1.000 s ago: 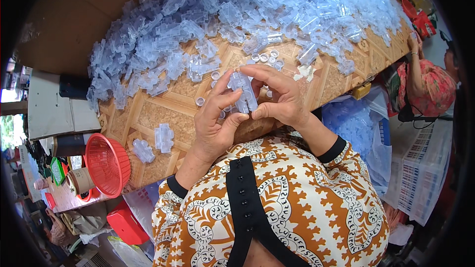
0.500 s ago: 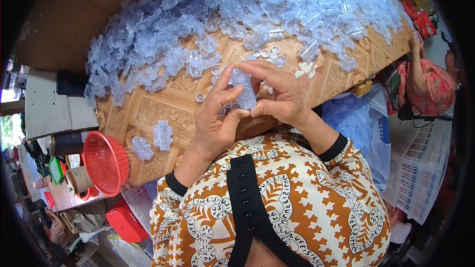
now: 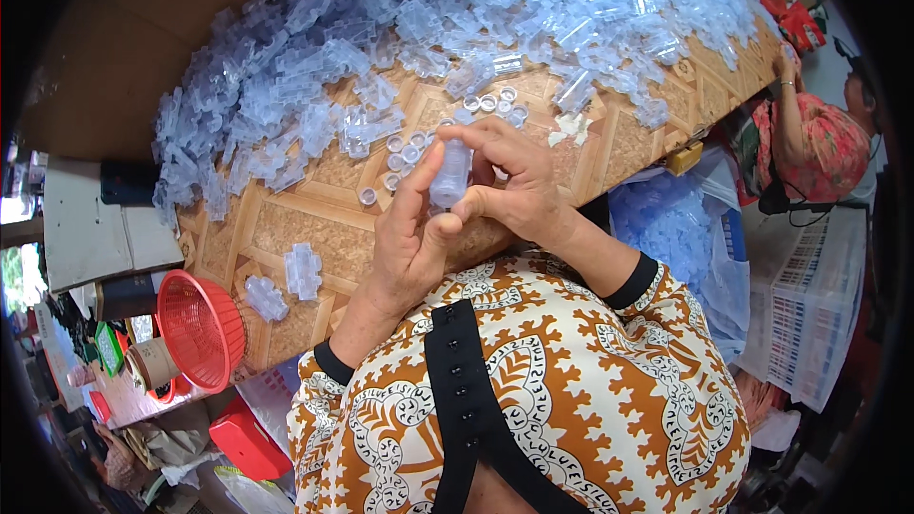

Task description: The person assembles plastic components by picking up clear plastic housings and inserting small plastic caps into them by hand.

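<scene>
A clear plastic cylindrical part [image 3: 449, 176] is held upright between both hands, above the table's near edge. My left hand [image 3: 411, 214] grips its left side with thumb and fingers. From the right, my right hand [image 3: 514, 176] closes on it, the index finger over the top and the thumb low against its side. Small round clear caps [image 3: 409, 154] lie on the table just beyond my hands, with more caps [image 3: 489, 103] farther back. To the left of my left hand rest two clear plastic pieces, one [image 3: 303, 271] slightly farther off than the other [image 3: 267, 298].
A large heap of clear plastic parts [image 3: 314, 86] covers the table's far side. At left stands a red plastic basket [image 3: 200, 331] beside a cardboard box [image 3: 105, 219]. A plastic-lined crate [image 3: 671, 228] of clear parts sits at right. Another person [image 3: 819, 143] works at far right.
Both hands have shifted slightly left with the clear part, which is now more upright. My fingers have closed around it further. The whole view has moved a little.
</scene>
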The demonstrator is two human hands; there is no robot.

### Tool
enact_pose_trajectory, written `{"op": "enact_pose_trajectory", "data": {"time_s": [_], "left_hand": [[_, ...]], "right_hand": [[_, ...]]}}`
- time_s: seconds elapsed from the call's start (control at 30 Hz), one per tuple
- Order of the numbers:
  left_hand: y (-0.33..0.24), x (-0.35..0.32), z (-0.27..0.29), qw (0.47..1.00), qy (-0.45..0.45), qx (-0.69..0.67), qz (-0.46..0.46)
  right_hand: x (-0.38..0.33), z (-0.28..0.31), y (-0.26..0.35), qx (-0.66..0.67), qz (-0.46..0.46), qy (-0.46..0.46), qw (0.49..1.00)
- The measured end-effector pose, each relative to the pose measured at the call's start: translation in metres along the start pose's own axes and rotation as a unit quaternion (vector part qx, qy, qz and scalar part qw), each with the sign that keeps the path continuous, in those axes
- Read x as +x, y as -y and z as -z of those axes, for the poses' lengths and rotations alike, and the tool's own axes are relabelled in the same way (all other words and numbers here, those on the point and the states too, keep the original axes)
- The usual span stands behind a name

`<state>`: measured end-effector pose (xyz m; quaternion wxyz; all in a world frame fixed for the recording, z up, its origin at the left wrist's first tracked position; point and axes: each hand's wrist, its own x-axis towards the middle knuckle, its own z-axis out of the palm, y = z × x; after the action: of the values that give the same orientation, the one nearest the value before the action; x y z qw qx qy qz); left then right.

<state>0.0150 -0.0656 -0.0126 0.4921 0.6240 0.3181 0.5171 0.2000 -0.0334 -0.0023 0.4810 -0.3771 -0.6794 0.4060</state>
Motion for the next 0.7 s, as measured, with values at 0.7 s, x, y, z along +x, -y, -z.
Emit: {"op": "enact_pose_trajectory", "data": {"time_s": [0.7], "left_hand": [[-0.009, -0.003, -0.015, 0.982, -0.044, -0.146, 0.114]], "right_hand": [[0.047, 0.059, -0.044, -0.452, -0.085, -0.09, 0.883]]}}
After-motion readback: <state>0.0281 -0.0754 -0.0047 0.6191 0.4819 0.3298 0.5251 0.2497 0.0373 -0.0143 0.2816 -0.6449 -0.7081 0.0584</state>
